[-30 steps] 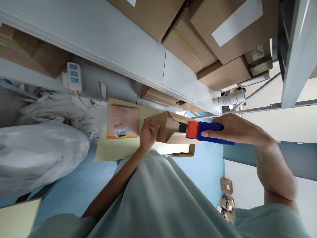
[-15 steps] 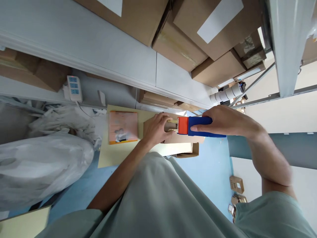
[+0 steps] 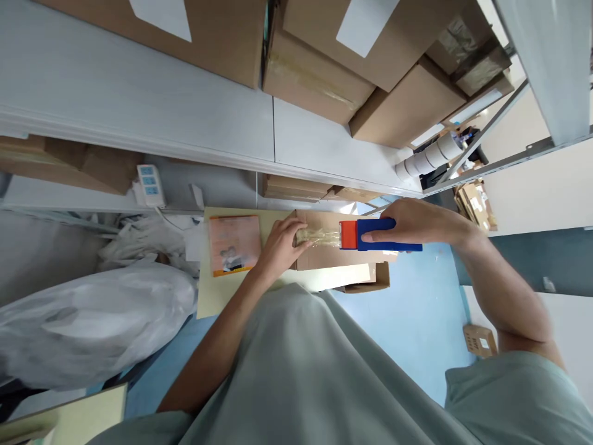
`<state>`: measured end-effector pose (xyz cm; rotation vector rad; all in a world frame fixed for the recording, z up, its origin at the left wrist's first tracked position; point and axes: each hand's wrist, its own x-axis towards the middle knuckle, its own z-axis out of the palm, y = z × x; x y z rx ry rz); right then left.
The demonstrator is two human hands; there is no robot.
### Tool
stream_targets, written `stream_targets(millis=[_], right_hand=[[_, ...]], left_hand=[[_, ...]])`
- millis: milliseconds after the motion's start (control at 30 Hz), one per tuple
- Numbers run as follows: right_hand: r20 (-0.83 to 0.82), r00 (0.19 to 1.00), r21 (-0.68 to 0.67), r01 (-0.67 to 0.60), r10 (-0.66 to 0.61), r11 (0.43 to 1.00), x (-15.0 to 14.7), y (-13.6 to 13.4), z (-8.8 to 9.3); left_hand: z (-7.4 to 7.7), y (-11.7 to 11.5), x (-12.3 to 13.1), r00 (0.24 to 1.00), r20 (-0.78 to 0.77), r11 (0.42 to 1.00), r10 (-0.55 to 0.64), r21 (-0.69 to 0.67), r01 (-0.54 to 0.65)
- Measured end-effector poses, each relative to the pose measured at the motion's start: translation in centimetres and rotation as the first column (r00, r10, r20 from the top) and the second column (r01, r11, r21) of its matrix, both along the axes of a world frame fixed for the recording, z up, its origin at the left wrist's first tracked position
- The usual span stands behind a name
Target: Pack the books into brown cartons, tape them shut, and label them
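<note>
A brown cardboard box (image 3: 319,258) lies lengthwise in front of me on a pale yellow board. A strip of clear packing tape (image 3: 324,237) stretches along its top. My left hand (image 3: 280,247) grips the tape's end between thumb and fingers at the box's left end. My right hand (image 3: 410,224) is wrapped around a blue and orange tape dispenser (image 3: 377,238), its orange head facing left over the box. The tape runs from that head to my left fingers. Whether the strip lies flat on the cardboard I cannot tell.
An orange-edged printed packet (image 3: 235,244) rests on the yellow board (image 3: 208,303). Behind it are grey shelves (image 3: 185,117) with cartons (image 3: 319,74), tape rolls (image 3: 428,156) and a power strip (image 3: 151,185). A white plastic sack (image 3: 106,321) sits at left; an open carton (image 3: 370,281) is near the box.
My left fingers and the dispenser have moved apart, and a longer tape strip now shows between them over the box. The camera view has shifted somewhat.
</note>
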<state>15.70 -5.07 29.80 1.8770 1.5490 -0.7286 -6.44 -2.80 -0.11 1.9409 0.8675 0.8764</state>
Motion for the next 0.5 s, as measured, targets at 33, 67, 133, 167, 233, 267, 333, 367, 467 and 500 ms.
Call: stream_targets(millis=[33, 67, 133, 167, 233, 267, 333, 367, 467, 500], right_hand=[[-0.03, 0.999, -0.023, 0.021, -0.022, 1.0, 1.1, -0.3, -0.7], [-0.061, 0.997, -0.042, 0.04, -0.042, 0.998, 2.2, -0.6, -1.5], [-0.117, 0.99, -0.06, 0.074, -0.081, 0.995, 4.2, -1.2, -3.4], [-0.142, 0.985, -0.063, 0.092, -0.1, 0.994, 5.1, -1.5, -4.3], [-0.203, 0.971, -0.081, 0.114, -0.129, 0.99, 6.6, -1.9, -6.2], [-0.235, 0.963, -0.092, 0.115, -0.134, 0.989, 7.3, -2.1, -7.1], [-0.288, 0.95, -0.098, 0.099, -0.123, 0.99, 8.2, -2.3, -8.8], [-0.297, 0.949, -0.087, 0.089, -0.111, 0.992, 8.5, -2.4, -9.5], [-0.241, 0.969, 0.003, 0.048, -0.046, 0.999, 8.8, -2.6, -11.3], [-0.212, 0.977, 0.035, 0.022, -0.014, 0.999, 8.8, -2.7, -11.7]], left_hand=[[0.1, -0.1, -0.1, 1.0, -0.013, 1.0, -0.015, -0.002, 0.015], [0.3, -0.2, -0.3, 0.999, -0.03, 0.999, -0.032, -0.006, 0.032], [0.7, -0.3, -0.6, 0.995, -0.067, 0.998, -0.068, -0.015, 0.067], [0.9, -0.3, -0.7, 0.993, -0.085, 0.996, -0.084, -0.021, 0.082], [1.2, -0.2, -1.0, 0.987, -0.117, 0.994, -0.111, -0.033, 0.108], [1.3, 0.0, -1.1, 0.984, -0.128, 0.992, -0.122, -0.04, 0.118], [1.6, 0.3, -1.3, 0.979, -0.141, 0.988, -0.147, -0.058, 0.14], [1.7, 0.4, -1.3, 0.977, -0.143, 0.986, -0.159, -0.069, 0.151], [1.9, 0.4, -1.3, 0.975, -0.139, 0.982, -0.174, -0.096, 0.162], [1.9, 0.2, -1.3, 0.979, -0.133, 0.984, -0.157, -0.107, 0.143]])
